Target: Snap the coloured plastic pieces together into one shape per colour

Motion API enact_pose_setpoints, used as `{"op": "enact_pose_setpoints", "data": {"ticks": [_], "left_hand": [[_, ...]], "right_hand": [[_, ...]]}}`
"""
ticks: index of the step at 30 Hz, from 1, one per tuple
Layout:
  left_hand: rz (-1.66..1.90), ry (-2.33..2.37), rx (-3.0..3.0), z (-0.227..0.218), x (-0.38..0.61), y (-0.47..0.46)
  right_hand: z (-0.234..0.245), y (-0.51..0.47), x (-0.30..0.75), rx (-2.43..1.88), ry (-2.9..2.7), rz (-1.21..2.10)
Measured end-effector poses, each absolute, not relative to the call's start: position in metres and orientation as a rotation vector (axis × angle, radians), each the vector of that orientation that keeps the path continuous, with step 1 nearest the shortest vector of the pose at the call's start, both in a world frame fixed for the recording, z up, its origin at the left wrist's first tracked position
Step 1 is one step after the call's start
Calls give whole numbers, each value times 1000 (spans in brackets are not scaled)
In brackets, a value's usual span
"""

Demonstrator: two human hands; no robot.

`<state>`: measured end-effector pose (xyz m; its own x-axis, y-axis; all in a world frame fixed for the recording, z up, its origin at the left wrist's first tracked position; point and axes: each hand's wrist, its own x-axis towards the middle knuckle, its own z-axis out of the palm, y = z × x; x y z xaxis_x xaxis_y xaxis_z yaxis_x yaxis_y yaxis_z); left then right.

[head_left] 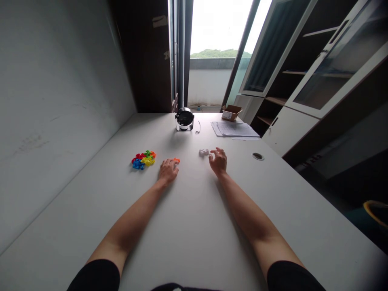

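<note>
My left hand [167, 169] rests on the white table [188, 226] with its fingers curled over a small orange piece [176, 160] at the fingertips. To its left lies a pile of several coloured plastic pieces [143, 159] in red, green, yellow, blue and orange. My right hand [218, 161] hovers just above the table with fingers loosely spread and bent, holding nothing. A small white piece [203, 152] lies just left of its fingertips, apart from them.
A small round black device [184, 119] stands at the table's far end with a thin cord [198, 127] beside it. A stack of papers [235, 129], a small cardboard box [231, 112] and a cable hole [258, 156] are at right. Cabinets stand right.
</note>
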<state>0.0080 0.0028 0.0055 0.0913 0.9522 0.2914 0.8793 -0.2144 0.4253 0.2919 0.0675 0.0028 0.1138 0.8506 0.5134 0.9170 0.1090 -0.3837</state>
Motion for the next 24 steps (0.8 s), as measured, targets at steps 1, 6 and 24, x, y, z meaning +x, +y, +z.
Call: {"op": "enact_pose_setpoints", "data": {"ticks": [1,6,24], "left_hand": [[766,1847,2225,6,8,3],[793,1755,2283,3,7,5],[604,1655,2453,-3,8,9]], "right_hand": [[4,66,290,-1704,-1758,-119],[5,62,282,-1562,-1948,25],[-3,61,270,-1395,-2234,123]]}}
